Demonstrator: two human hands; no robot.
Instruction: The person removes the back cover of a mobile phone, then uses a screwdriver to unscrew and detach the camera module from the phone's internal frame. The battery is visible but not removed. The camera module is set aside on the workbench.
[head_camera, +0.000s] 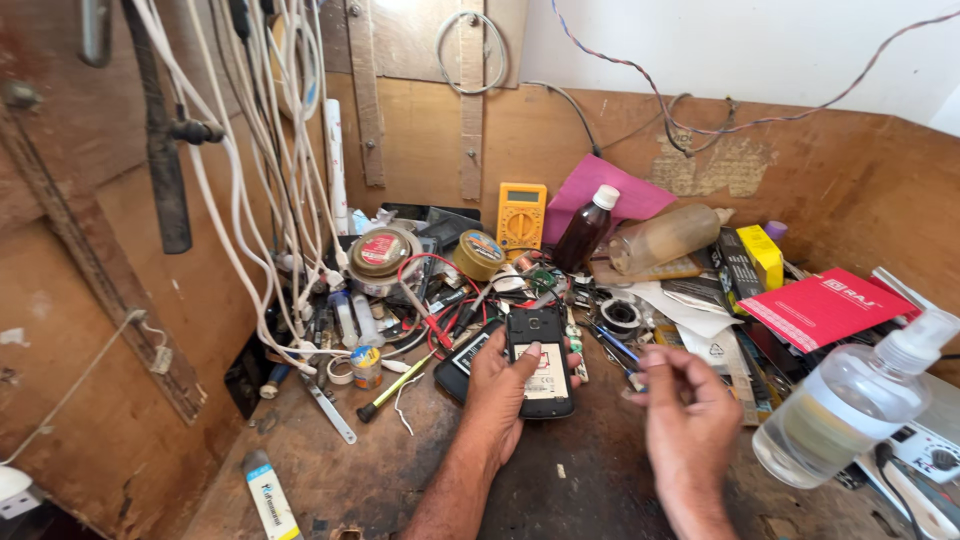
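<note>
Both hands forward, left hand (505, 385) cupped palm-up, right hand (688, 415) loosely curled, fingertips pinched.

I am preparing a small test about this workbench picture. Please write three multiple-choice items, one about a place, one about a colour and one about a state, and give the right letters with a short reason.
1. Where does the yellow multimeter stand?
A. against the wooden back wall
B. on the floor
C. in the right hand

2. What colour is the cap of the dark brown bottle?
A. green
B. white
C. black

3. In what state is the black phone?
A. closed with its back cover on
B. wrapped in paper
C. open at the back, battery showing

Answers:
1 A, it leans upright at the rear of the bench, beside the pink sheet.
2 B, the cap is plainly white.
3 C, the left hand holds it in its grip with the cover off; the right hand is beside it, apart from it.
</note>
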